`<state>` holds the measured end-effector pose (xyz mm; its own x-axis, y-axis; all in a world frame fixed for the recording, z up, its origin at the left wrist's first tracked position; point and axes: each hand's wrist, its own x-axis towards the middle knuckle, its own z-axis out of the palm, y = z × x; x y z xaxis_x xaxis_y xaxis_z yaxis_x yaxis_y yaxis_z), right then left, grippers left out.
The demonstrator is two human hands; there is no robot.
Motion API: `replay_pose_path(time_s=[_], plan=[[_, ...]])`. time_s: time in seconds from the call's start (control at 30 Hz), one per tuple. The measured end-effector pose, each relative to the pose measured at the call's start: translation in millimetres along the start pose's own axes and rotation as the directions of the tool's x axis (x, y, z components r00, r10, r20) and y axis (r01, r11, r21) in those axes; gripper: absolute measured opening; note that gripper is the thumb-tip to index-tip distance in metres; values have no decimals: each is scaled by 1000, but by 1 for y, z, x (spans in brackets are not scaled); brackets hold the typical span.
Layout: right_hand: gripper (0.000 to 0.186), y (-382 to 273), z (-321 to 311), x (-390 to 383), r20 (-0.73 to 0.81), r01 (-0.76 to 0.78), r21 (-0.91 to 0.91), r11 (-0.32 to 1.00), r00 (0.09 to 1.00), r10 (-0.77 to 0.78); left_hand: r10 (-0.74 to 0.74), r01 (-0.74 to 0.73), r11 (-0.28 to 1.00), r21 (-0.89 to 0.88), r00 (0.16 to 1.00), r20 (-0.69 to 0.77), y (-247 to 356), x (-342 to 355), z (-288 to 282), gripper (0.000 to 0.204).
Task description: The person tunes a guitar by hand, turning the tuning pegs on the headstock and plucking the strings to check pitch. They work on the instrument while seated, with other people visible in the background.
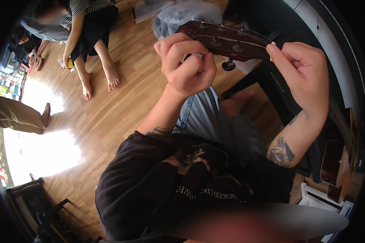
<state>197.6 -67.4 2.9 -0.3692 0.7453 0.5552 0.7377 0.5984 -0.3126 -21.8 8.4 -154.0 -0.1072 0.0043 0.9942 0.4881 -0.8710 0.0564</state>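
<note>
A dark guitar headstock [219, 42] with several tuning posts extends across the upper middle. My left hand [186, 62] is closed beside its near edge at the left end, the fingers curled around a tuning peg that they mostly hide. Another black tuning peg [228, 65] sticks out below the headstock, just right of that hand. At the right end, my right hand [304, 75] is closed, with thumb and forefinger pinching a thin guitar string [255, 39] near the nut. The rest of the guitar cannot be made out.
Crumpled clear plastic [186, 16] lies beyond the headstock. A barefoot person [91, 36] sits on the wooden floor [125, 81] at upper left; another person's trousered leg [20, 115] shows at far left. Reddish-brown guitar bodies [334, 162] stand at right, near a white frame [320, 202].
</note>
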Motion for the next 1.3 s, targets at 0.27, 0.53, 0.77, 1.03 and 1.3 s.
replay_pose_path(time_s=[0.27,0.53,0.77,1.03,1.3], plan=[[39,-1,-2,-1,-6,-23,-5,1000,1000,23,42,-42,996,-83,999,-2,-14,3,-7,32],[39,-1,1,-1,-1,6,-28,1000,1000,-6,-50,54,995,-89,998,49,-8,-2,-10,29],[38,0,-2,-1,6,4,-21,1000,1000,-4,-6,0,998,-68,997,-80,-7,-8,0,23],[35,-2,-2,-1,14,2,-27,1000,1000,-2,100,-94,984,-150,995,31,-10,3,-11,34],[37,-3,-3,-1,11,2,-45,999,1000,-1,36,-40,991,-127,999,-38,-11,3,-5,34]])
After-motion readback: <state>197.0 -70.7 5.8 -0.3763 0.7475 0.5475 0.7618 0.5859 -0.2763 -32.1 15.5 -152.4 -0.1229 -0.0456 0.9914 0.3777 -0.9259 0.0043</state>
